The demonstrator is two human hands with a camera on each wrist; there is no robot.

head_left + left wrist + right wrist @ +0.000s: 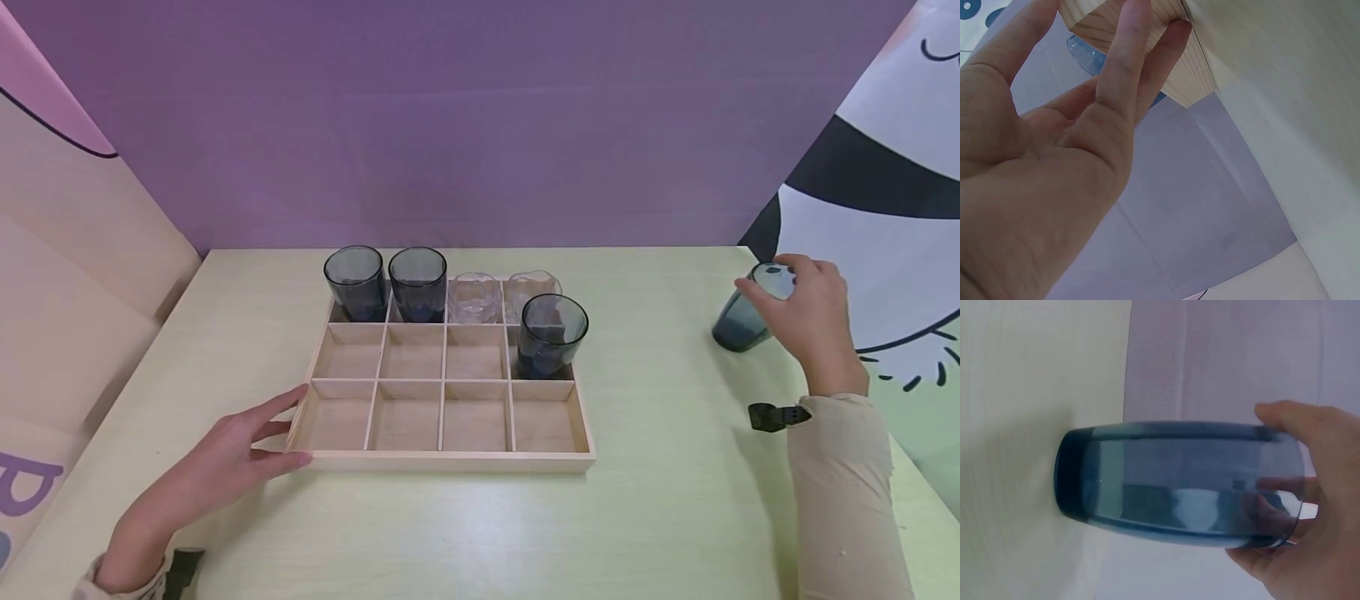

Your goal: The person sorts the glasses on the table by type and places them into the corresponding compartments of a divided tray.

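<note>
At the right of the head view, my right hand (813, 321) grips a tall blue-grey drinking glass (741, 321) near its rim. The right wrist view shows this glass (1179, 484) with its base close to the tabletop; whether they touch I cannot tell. My left hand (232, 450) rests at the near left corner of a wooden compartment tray (450, 462), fingers fairly straight against its side and thumb at the front. Two blue-grey glasses (356, 283) stand in the tray's back-left compartments. Two clear glasses (474, 298) occupy the back-right ones. Another blue-grey glass (551, 337) stands in the middle row's rightmost compartment.
The pale tabletop (660, 500) extends around the tray and ends at a purple wall panel (480, 125) behind it. Printed panels flank the table on both sides, the right one (892, 275) close to my right hand.
</note>
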